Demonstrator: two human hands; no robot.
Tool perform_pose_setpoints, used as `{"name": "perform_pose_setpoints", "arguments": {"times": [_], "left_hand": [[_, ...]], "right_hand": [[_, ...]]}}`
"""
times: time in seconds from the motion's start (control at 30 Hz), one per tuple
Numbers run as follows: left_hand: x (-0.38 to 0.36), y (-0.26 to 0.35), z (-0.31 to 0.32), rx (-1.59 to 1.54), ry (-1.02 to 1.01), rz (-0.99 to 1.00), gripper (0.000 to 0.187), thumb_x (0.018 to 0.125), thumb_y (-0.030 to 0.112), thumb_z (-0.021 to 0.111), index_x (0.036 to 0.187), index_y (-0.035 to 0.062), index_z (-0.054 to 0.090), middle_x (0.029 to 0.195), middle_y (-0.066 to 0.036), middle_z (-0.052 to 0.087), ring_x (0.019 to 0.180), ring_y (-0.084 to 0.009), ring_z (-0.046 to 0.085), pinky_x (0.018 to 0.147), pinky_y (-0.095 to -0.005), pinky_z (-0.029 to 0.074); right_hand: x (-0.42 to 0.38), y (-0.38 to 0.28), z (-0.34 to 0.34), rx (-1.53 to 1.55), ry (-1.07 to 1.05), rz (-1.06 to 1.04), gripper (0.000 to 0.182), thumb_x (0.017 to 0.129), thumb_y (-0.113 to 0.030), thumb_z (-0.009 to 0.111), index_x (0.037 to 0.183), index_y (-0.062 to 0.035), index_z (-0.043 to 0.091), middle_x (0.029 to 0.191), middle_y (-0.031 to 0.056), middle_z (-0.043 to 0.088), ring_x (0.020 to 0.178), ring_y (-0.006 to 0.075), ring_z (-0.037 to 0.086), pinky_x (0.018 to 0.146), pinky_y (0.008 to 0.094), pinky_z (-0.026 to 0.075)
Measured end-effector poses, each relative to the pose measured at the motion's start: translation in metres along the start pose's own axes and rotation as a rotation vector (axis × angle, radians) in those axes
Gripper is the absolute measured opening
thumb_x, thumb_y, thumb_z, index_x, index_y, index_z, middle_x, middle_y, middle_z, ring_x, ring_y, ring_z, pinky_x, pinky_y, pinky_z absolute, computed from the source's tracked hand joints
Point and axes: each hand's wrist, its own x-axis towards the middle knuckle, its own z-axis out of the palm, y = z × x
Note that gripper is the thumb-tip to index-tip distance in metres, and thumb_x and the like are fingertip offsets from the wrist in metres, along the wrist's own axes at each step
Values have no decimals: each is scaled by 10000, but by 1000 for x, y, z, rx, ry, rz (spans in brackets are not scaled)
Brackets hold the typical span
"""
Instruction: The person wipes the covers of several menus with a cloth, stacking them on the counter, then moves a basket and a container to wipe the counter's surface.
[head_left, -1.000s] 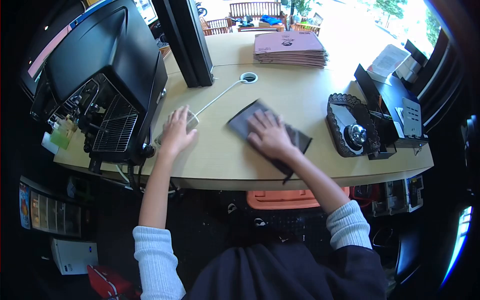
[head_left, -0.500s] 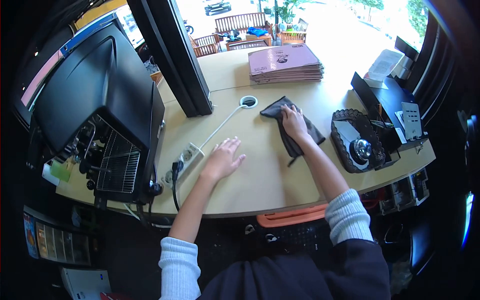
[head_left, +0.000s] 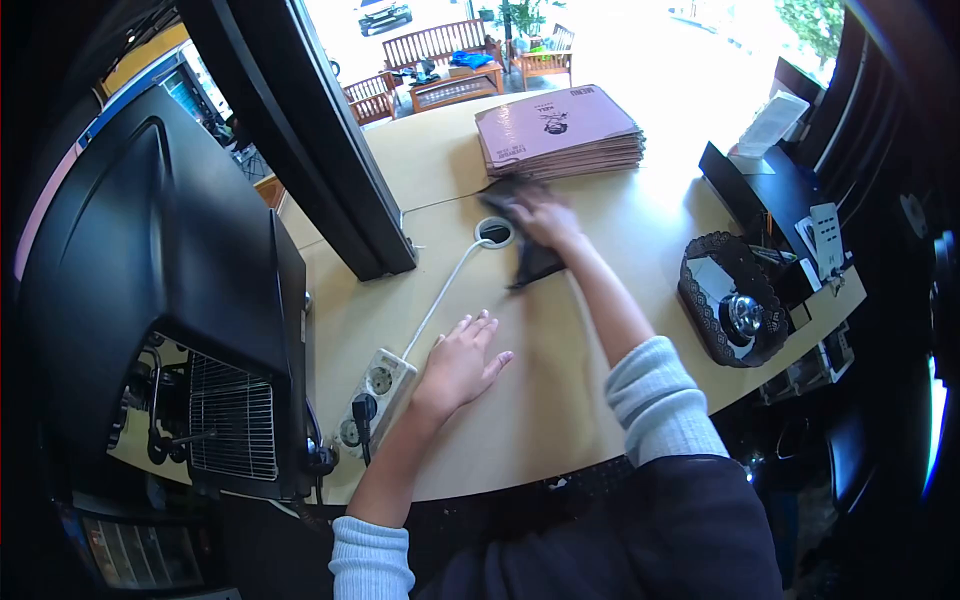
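Note:
My right hand (head_left: pixel 543 215) presses on a dark grey cloth (head_left: pixel 540 264) and carries it over the counter (head_left: pixel 540 380), just right of the round cable hole (head_left: pixel 495 233). Motion smears the fingers and the cloth's far end, which is close to the stack of pink menus (head_left: pixel 560 125). Palm down on the counter, my left hand (head_left: pixel 462 360) lies flat with fingers stretched and thumb apart, holding nothing. Beside it on the left is a white power strip (head_left: pixel 380 380) with a black plug in it; its white cable runs to the hole.
A black coffee machine (head_left: pixel 200 300) fills the left side, and a black post (head_left: pixel 290 130) rises near it. At the right are a dark lace-edged tray (head_left: pixel 705 315) with a silver call bell (head_left: pixel 742 315) and a black organizer (head_left: pixel 785 195). Wooden benches (head_left: pixel 440 45) stand outside.
My right hand has swept the cloth left and away from me, from the counter's right part to beside the cable hole. My left hand stays flat near the power strip. The view has shifted.

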Motion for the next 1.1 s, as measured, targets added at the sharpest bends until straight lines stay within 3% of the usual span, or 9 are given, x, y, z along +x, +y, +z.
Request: {"name": "perform_pose_setpoints", "arguments": {"times": [0.07, 0.17, 0.23, 0.3, 0.37, 0.57, 0.67, 0.77, 1.1], "left_hand": [[0, 1, -1, 25, -3, 3, 587, 868, 422, 503, 1290, 21, 421, 1357, -150, 397, 1262, -296, 366, 1036, -378, 314], [-2, 2, 2, 65, 31, 18, 583, 867, 420, 504, 1284, 21, 430, 1354, -151, 400, 1257, -299, 374, 1038, -366, 312], [-1, 5, 3, 62, 26, 16, 581, 866, 420, 506, 1278, 16, 435, 1344, -153, 412, 1254, -293, 378, 1035, -365, 315], [4, 2, 2, 66, 20, 15, 580, 865, 420, 508, 1272, 12, 441, 1333, -155, 425, 1252, -288, 381, 1033, -364, 318], [12, -1, 2, 42, -25, -26, 555, 866, 423, 500, 1256, 30, 463, 1325, -133, 440, 1223, -272, 419, 997, -403, 363], [-12, 73, -13, -78, 262, -45, 454, 844, 314, 554, 1203, 40, 506, 1237, -145, 515, 1135, -292, 495, 953, -392, 401], [-12, 118, -4, -156, 329, 0, 412, 835, 276, 561, 1182, 57, 520, 1186, -153, 542, 1096, -299, 519, 910, -394, 430], [-1, 155, 13, -220, 413, 90, 392, 830, 257, 561, 1168, 63, 526, 1142, -152, 564, 1050, -310, 545, 874, -398, 447], [-5, 239, 56, -455, 510, 135, 332, 805, 164, 602, 1103, 24, 559, 1046, -149, 615, 986, -274, 590, 849, -357, 455]], "right_hand": [[-3, 54, -2, -51, 199, 331, 571, 887, -424, 331, 1366, -112, 339, 1443, 107, 273, 1341, 325, 207, 1065, 541, 135], [-31, 72, -23, -267, 139, 609, 609, 893, -392, 307, 1379, -26, 279, 1465, 151, 195, 1355, 344, 149, 1083, 516, 77], [-47, 61, -16, -527, 145, 569, 616, 896, -400, 301, 1373, -11, 283, 1456, 166, 211, 1354, 343, 155, 1084, 513, 63], [-86, 37, -15, -152, 37, 207, 609, 898, -404, 299, 1366, -15, 302, 1444, 176, 236, 1346, 345, 180, 1089, 498, 66], [-139, 7, -34, -21, -75, -163, 598, 895, -398, 331, 1354, -15, 328, 1433, 182, 259, 1335, 347, 215, 1091, 486, 92], [-157, 79, -45, -193, 200, 348, 558, 902, -344, 347, 1323, 22, 362, 1389, 239, 307, 1289, 391, 286, 1077, 464, 178], [-192, 54, -47, -218, 183, 218, 633, 888, -399, 356, 1311, 72, 347, 1381, 283, 288, 1302, 402, 249, 1090, 457, 132], [-253, 32, -58, -119, 69, -76, 856, 783, -595, 439, 1339, 42, 313, 1410, 267, 235, 1323, 394, 196, 1089, 482, 102], [-350, 108, -99, -70, 170, -242, 540, 869, -366, 453, 1272, -7, 433, 1355, 213, 368, 1265, 373, 324, 1055, 480, 208]]}}
